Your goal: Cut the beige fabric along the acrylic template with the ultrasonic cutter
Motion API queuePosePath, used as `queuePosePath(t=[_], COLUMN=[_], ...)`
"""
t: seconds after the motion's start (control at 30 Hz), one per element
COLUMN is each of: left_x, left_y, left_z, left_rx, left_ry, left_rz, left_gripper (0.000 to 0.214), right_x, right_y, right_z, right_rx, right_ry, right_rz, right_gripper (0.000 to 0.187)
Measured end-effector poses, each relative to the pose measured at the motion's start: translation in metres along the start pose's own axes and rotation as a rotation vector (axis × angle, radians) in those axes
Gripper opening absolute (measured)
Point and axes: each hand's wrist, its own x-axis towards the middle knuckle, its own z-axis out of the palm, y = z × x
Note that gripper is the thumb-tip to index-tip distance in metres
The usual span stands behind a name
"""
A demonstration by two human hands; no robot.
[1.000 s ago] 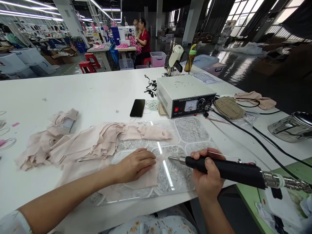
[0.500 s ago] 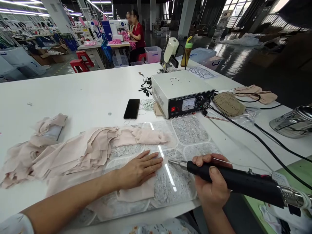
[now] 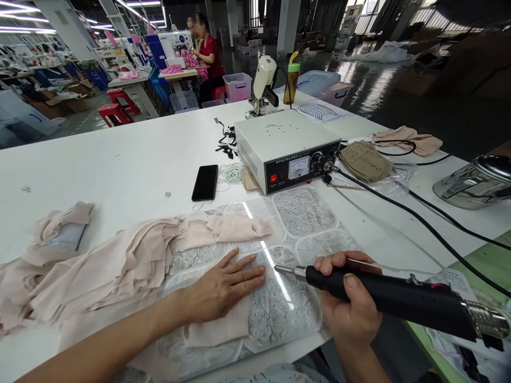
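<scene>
My left hand (image 3: pixel 223 287) lies flat with fingers spread on a pale pink fabric piece (image 3: pixel 217 327), pressing it onto a clear plastic template sheet (image 3: pixel 307 213). My right hand (image 3: pixel 351 308) is wrapped around a black handheld tool (image 3: pixel 391 300) whose metal tip (image 3: pixel 285 271) points left, just right of my left fingertips and above the sheet. A black cable (image 3: pixel 399 207) runs from the tool's side of the table to a white control box (image 3: pixel 285 149) with a dial. A pile of pink fabric pieces (image 3: pixel 120 260) lies left of my hand.
A black phone (image 3: pixel 205 182) and coiled white elastic (image 3: pixel 231 173) lie behind the sheet. A tan pattern piece (image 3: pixel 365 161), more pink cloth (image 3: pixel 411 139) and a metal lid (image 3: pixel 479 181) sit to the right. A person in red sits at a sewing machine (image 3: pixel 170 42) far back.
My left hand's fingers have spread flatter on the fabric. The view has shifted so everything sits lower-left. The tool tip stays close to my left fingertips.
</scene>
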Motion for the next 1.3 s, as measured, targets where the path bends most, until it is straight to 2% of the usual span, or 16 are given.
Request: queuePosePath(t=[0.27, 0.53, 0.83, 1.03, 1.3], left_x=[0.001, 0.002, 0.006, 0.008, 0.013], left_y=[0.000, 0.002, 0.001, 0.002, 0.003], left_z=[-0.001, 0.000, -0.013, -0.009, -0.007], left_rx=[0.023, -0.028, -0.180, -0.116, -0.102], left_ry=[0.009, 0.035, 0.149, 0.139, 0.102], left_rz=[0.012, 0.013, -0.073, -0.040, 0.004], left_gripper=[0.056, 0.055, 0.045, 0.041, 0.041], right_x=[0.000, -0.005, 0.000, -0.004, -0.007], right_y=[0.001, -0.005, -0.001, -0.005, -0.004], right_z=[-0.002, -0.001, -0.003, -0.004, -0.003], right_rx=[-0.009, -0.012, 0.010, 0.026, 0.018], right_ry=[0.027, -0.012, 0.016, 0.036, -0.027], right_rz=[0.005, 0.026, 0.026, 0.041, 0.028], right_gripper=[0.018, 0.017, 0.018, 0.018, 0.016])
